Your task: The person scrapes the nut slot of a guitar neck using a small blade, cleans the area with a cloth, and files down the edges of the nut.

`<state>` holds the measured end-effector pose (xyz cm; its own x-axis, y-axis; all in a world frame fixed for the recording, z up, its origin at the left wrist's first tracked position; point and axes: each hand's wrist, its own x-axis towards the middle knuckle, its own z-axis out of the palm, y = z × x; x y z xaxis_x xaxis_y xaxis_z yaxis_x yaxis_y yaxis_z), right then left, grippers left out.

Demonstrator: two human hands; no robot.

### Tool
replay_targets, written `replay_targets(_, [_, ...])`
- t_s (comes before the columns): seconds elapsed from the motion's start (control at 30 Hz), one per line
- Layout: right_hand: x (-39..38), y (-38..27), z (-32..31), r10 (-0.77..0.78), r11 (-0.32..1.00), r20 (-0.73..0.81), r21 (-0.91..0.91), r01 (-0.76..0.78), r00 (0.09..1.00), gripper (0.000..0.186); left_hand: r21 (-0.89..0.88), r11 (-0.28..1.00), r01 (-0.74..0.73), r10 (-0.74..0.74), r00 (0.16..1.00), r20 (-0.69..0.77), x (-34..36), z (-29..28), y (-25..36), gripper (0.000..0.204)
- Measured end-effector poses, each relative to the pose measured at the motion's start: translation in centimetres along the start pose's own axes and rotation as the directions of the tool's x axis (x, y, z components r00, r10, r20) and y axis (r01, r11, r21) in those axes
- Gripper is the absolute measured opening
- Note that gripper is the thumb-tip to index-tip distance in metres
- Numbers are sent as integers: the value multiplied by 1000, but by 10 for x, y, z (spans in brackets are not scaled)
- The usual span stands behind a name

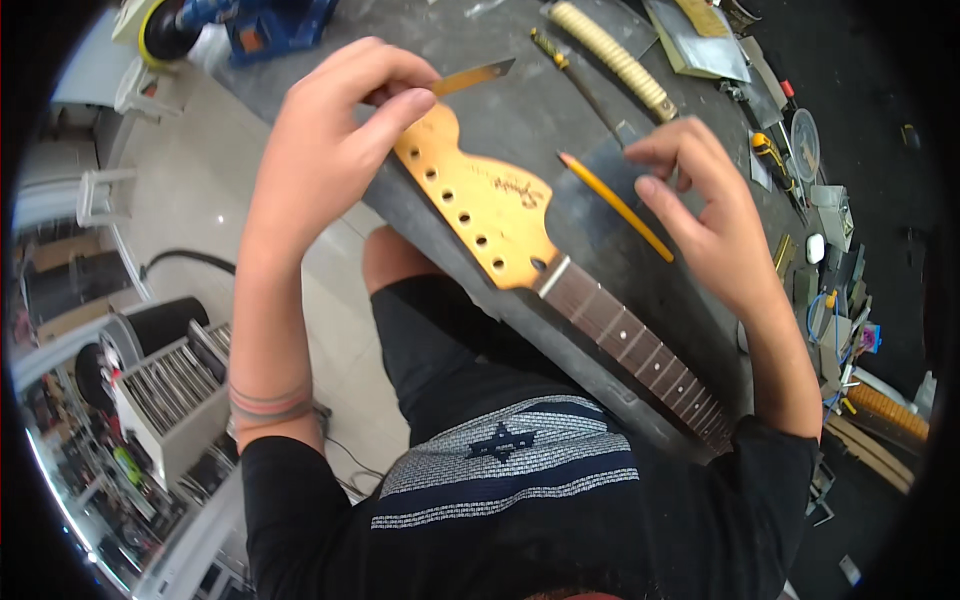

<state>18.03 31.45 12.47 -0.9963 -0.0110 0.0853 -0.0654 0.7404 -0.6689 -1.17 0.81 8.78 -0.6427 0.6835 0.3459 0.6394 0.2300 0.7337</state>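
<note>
My left hand holds a thin metal strip with an angled end at the tip of a guitar neck's light wooden headstock, which has a row of tuning holes and a dark marking. The dark fretboard runs diagonally toward the lower right, its far end disappearing by my right arm. My right hand hovers beside a yellow pencil, fingers bent and apart, holding nothing. A dark bluish sheet lies under the pencil.
Along the dark bench are a blue power tool, a cord-wrapped handle, a slim file-like tool, a yellow-handled screwdriver and several small parts at right. A metal drawer unit and a dark hose are at left.
</note>
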Motion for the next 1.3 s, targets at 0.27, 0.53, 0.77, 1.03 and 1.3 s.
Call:
replay_targets(0.27, [-10,19,30,-255,946,12,210,247,967,26,-17,999,-44,32,896,-442,-149,108,85,21])
replay_targets(0.53, [-19,29,29,-438,880,138,267,393,888,36,185,976,-116,185,890,-416,-152,150,99,29])
replay_targets(0.77, [-4,28,43,-567,812,123,248,528,815,41,217,975,-45,121,929,-350,-138,139,103,30])
replay_targets(1.03, [4,31,53,-570,813,117,225,537,814,35,205,978,-45,116,930,-350,-128,135,94,29])
replay_targets(1.3, [4,31,55,-588,803,119,205,559,800,35,193,979,-61,125,933,-339,-127,132,93,28])
